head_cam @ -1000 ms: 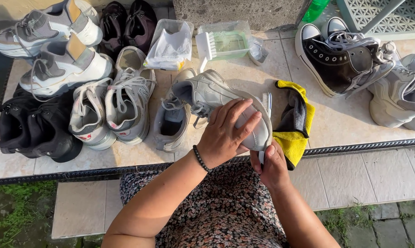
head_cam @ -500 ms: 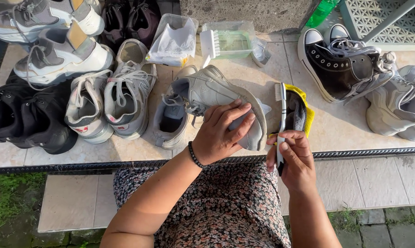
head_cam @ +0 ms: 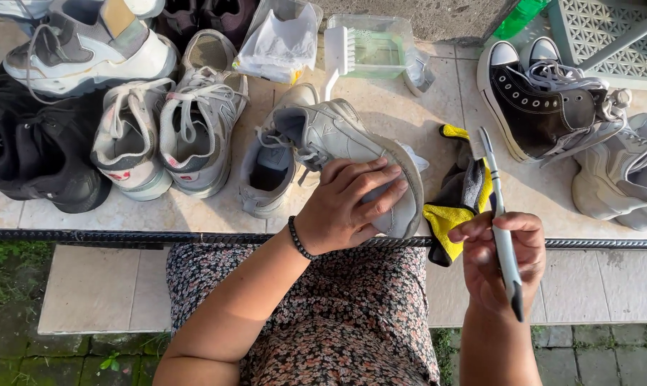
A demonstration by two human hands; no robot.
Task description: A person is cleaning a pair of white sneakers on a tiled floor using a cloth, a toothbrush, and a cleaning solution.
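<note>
My left hand [head_cam: 352, 204] grips a grey sneaker [head_cam: 341, 139], tilted on its side over the tiled ledge [head_cam: 388, 107], with the sole toward me. A black bead bracelet [head_cam: 297, 239] circles that wrist. My right hand [head_cam: 496, 257] holds a slim toothbrush-like brush [head_cam: 501, 229] upright, bristles at the far end, to the right of the sneaker and apart from it. A yellow and dark grey cloth [head_cam: 458, 204] lies at the ledge's edge between the two hands. The sneaker's mate [head_cam: 266, 171] rests flat just left of it.
Several more shoes crowd the ledge: black ones [head_cam: 33, 154] far left, grey-white pairs [head_cam: 169, 132], black high-tops [head_cam: 545, 100] and pale sneakers [head_cam: 624, 179] at right. A clear tub of water [head_cam: 377, 46], a white scrub brush [head_cam: 335, 53] and a plastic bag [head_cam: 280, 39] sit behind.
My right hand has drawn away from the sneaker's heel, to the right and toward me, now holding the slim brush upright. The left hand keeps its grip on the sneaker.
</note>
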